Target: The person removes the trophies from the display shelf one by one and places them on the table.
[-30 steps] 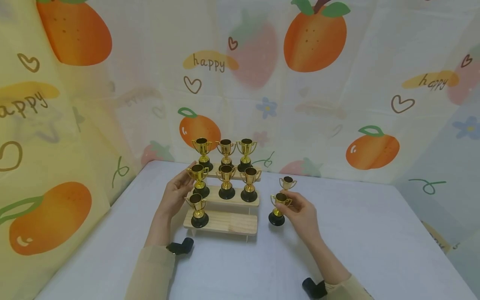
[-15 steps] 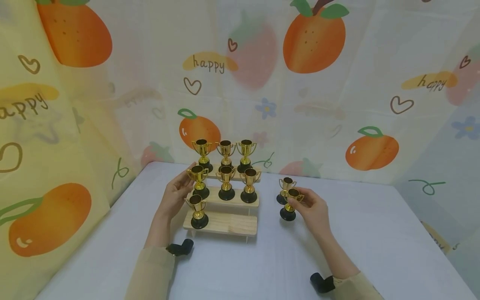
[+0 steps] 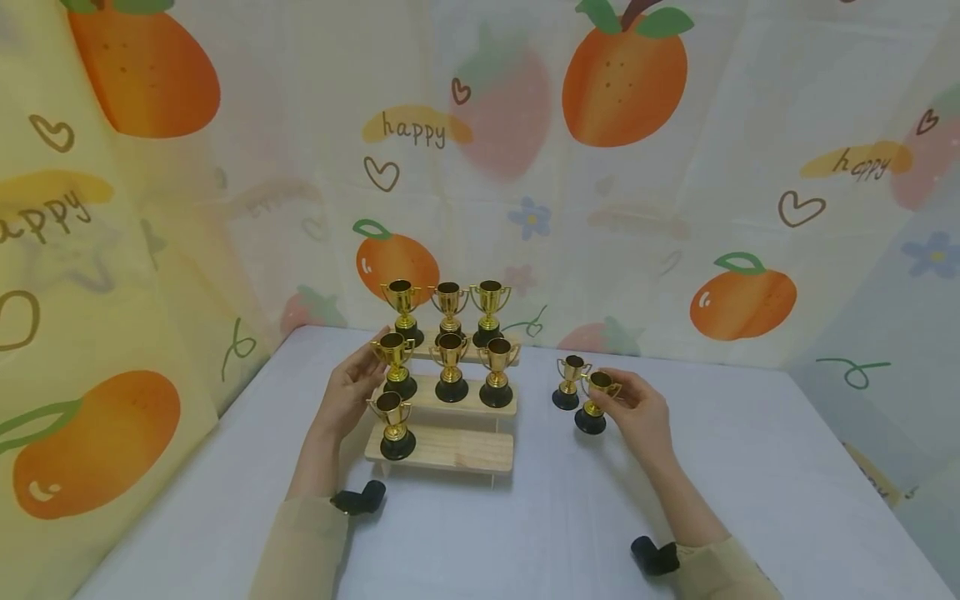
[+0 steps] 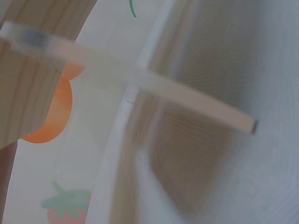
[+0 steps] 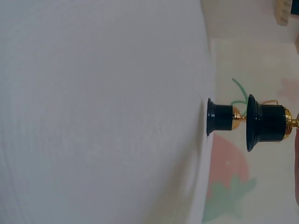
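Note:
My right hand [image 3: 640, 415] pinches a small gold trophy cup [image 3: 591, 417] by its upper part, upright. In the right wrist view the held trophy's black base [image 5: 268, 122] overlaps a second trophy's base [image 5: 219, 117]. That second trophy [image 3: 566, 396] stands on the table just left of the held one. My left hand [image 3: 350, 392] holds the left side of a three-tier wooden display stand [image 3: 472, 450], its fingertips partly hidden behind the trophies. Three trophies line the top tier, three the middle. A single trophy [image 3: 397, 442] occupies the lowest tier's left end.
A white cloth covers the table [image 3: 720, 467]. Behind it hangs a fruit-patterned curtain [image 3: 480, 208], which also runs along the left side. In the left wrist view a pale wooden plank [image 4: 28, 60] and a slim support bar [image 4: 201, 102] cross the picture.
My right hand has carried the held trophy rightward and slightly back, uncovering the second trophy's base. The left hand and the stand have stayed in place.

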`<state>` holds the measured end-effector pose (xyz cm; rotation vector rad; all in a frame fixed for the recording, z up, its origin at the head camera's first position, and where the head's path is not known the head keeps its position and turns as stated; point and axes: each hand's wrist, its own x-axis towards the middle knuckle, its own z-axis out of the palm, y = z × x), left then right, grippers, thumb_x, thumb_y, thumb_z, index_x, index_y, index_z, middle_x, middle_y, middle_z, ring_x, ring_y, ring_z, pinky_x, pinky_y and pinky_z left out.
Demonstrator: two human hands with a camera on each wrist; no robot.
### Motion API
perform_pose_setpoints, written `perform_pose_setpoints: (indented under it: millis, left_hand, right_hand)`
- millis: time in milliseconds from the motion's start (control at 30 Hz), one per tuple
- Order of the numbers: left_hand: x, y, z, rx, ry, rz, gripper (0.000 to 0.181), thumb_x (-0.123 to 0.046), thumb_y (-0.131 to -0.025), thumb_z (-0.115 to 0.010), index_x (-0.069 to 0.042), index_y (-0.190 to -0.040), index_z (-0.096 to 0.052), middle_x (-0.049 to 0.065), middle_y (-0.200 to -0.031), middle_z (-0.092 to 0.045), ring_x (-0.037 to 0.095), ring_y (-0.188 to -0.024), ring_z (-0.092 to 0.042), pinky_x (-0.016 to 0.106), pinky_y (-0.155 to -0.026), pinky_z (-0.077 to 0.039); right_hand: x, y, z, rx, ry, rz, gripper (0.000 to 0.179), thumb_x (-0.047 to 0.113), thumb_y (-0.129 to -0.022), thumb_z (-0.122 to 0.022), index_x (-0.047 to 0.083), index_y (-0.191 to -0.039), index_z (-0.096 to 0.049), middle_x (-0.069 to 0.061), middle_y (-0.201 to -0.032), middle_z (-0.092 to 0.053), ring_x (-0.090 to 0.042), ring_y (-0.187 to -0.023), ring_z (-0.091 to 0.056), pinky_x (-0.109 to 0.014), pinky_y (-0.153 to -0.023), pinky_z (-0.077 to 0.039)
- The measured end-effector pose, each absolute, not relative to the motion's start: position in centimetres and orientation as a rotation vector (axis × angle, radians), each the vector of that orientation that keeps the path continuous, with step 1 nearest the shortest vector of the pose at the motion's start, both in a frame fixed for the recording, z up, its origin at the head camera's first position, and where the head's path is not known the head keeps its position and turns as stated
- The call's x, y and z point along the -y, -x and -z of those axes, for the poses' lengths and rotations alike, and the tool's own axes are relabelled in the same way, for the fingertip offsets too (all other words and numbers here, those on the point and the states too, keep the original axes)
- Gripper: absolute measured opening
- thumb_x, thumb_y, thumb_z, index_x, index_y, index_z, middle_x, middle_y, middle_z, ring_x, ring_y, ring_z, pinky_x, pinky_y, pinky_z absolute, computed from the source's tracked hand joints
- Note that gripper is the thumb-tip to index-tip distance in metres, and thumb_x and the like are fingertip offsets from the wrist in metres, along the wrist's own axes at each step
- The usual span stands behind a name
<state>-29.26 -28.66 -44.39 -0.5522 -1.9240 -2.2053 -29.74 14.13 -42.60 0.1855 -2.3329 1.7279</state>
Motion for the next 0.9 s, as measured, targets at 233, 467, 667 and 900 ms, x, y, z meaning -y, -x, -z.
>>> perform_pose_setpoints:
  millis: [233, 467, 667, 900]
  left_hand:
    - [28.7, 29.3, 44.4, 1.939, 0.538, 2.199, 0.064, 0.015, -0.093, -0.038, 0.005, -0.154, -0.021, 0.013, -0.166, -0.017, -0.009, -0.137, -0.042, 0.009, -0.114, -0.036]
    - [28.7, 29.5, 44.5, 1.899, 0.578, 2.219, 0.065, 0.018, -0.091, -0.035, 0.008, -0.154, -0.019, 0.019, -0.165, -0.012, -0.011, -0.135, -0.044, 0.01, -0.114, -0.036]
    - [28.7, 29.4, 44.5, 1.907, 0.569, 2.216, 0.065, 0.018, -0.092, -0.035, 0.007, -0.154, -0.019, 0.017, -0.166, -0.014, -0.011, -0.136, -0.043, 0.009, -0.114, -0.036]
    - [28.6, 29.3, 44.4, 1.91, 0.573, 2.206, 0.064, 0.018, -0.093, -0.036, 0.007, -0.154, -0.02, 0.015, -0.166, -0.016, -0.011, -0.136, -0.043, 0.01, -0.114, -0.036]
  right_hand:
    - [-15.0, 30.5, 42.7, 2.34, -0.193, -1.694, 0.039, 0.015, -0.085, -0.077, 0.003, -0.121, -0.066, 0.004, -0.106, -0.072, 0.013, -0.085, -0.063, -0.006, -0.079, -0.056]
    - [-15.6, 31.2, 42.6, 2.375, -0.182, -1.651, 0.04, 0.017, -0.087, -0.076, 0.004, -0.123, -0.065, 0.005, -0.106, -0.071, 0.013, -0.085, -0.062, -0.005, -0.078, -0.055]
    - [-15.8, 31.7, 42.4, 2.373, -0.163, -1.698, 0.044, 0.017, -0.088, -0.074, 0.004, -0.128, -0.063, -0.016, -0.121, -0.069, 0.013, -0.085, -0.06, -0.004, -0.079, -0.054]
    - [-16.4, 32.7, 42.7, 2.39, -0.225, -1.7, 0.048, 0.018, -0.088, -0.074, 0.003, -0.131, -0.06, -0.023, -0.13, -0.064, 0.014, -0.086, -0.06, -0.004, -0.078, -0.053]
